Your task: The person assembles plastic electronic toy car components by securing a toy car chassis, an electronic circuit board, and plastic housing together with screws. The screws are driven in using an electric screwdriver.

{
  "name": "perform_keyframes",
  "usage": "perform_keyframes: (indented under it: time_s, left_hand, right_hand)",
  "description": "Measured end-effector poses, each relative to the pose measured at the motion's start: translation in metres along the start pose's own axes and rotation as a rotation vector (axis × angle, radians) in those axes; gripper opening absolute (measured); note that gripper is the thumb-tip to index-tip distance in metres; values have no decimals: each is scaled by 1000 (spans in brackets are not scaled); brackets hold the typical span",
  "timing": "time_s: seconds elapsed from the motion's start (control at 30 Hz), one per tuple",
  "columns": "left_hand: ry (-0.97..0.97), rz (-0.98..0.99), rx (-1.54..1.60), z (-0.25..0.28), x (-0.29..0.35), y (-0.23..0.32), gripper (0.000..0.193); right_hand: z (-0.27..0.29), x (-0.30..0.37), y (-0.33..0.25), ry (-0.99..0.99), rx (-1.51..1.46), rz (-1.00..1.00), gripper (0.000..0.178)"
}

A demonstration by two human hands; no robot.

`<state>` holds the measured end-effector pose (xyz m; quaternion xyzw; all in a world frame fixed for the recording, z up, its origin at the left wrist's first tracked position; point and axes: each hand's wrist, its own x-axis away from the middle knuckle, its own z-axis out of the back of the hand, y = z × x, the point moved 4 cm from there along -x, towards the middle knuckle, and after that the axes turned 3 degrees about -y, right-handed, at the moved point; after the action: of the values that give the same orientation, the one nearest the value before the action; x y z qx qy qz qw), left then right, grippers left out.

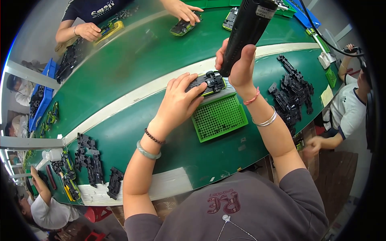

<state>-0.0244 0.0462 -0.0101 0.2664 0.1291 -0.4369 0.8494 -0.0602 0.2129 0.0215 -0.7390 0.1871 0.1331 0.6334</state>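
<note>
An upside-down toy car (216, 85) with a black underside and yellow-green body edges lies on the green worktable. My left hand (177, 96) grips it, its fingers lying over the chassis and the thumb against the underside. In my right hand (242, 70) is a black electric screwdriver (247, 30), its lower end pointing down at the car's right end. Whether the tip touches a screw is hidden. Just below the car sits a bright green grid tray (224, 134) dotted with small black spots, too small to tell as screws or holes.
Black plastic chassis parts (295, 90) lie heaped at the right. More chassis parts (88, 158) and finished-looking cars (69, 168) lie at the left. Across a pale strip (120, 105), a co-worker's hand (181, 10) touches another car. Blue bins (46, 94) stand at far left.
</note>
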Motion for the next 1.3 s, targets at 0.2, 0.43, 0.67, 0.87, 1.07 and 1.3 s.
perform_keyframes:
  time_s: [0.2,0.43,0.67,0.87,1.07,1.3]
  left_hand:
    - [5,-5,33,2,-1,-1,33]
    - [27,-26,39,-2,0,0,30]
    - [50,-37,56,-1,3,-7,31]
    - [48,-58,85,-1,2,-7,30]
    - [46,-24,120,-1,3,-6,19]
    - [37,-18,126,-1,3,-7,21]
  right_hand:
    - [-6,-3,-2,-6,-54,107,72]
    - [4,3,-4,18,43,37,86]
    - [-33,51,-33,-6,-180,110,99]
    - [-36,61,-3,-35,-141,-4,93]
    - [-34,63,8,-83,-149,-41,92]
    - [-38,64,8,-70,-137,-47,90]
